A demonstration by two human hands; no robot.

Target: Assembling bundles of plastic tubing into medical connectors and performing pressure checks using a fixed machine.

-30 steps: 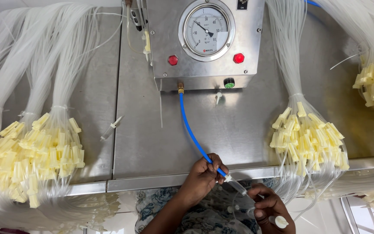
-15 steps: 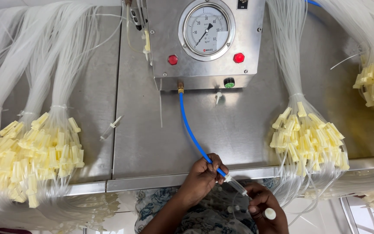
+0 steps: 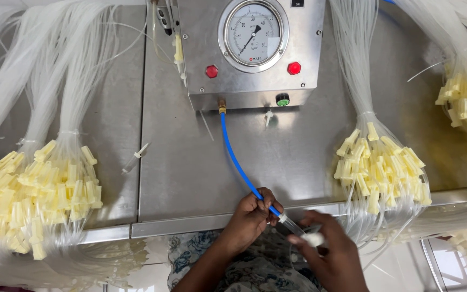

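Blue hose (image 3: pixel 239 162) runs down from the steel gauge box (image 3: pixel 252 54) at the back of the metal counter (image 3: pixel 190 178) to the counter's front edge, where the left hand (image 3: pixel 252 219) pinches its tip between thumb and fingers. Just beside it, past the front edge, the right hand (image 3: pixel 328 251) is curled around a thin clear tube (image 3: pixel 294 227) with a pale cap, the tube's end touching the hose tip. Bundles of clear tubes with yellow caps (image 3: pixel 382 167) lie along the counter's left and right sides.
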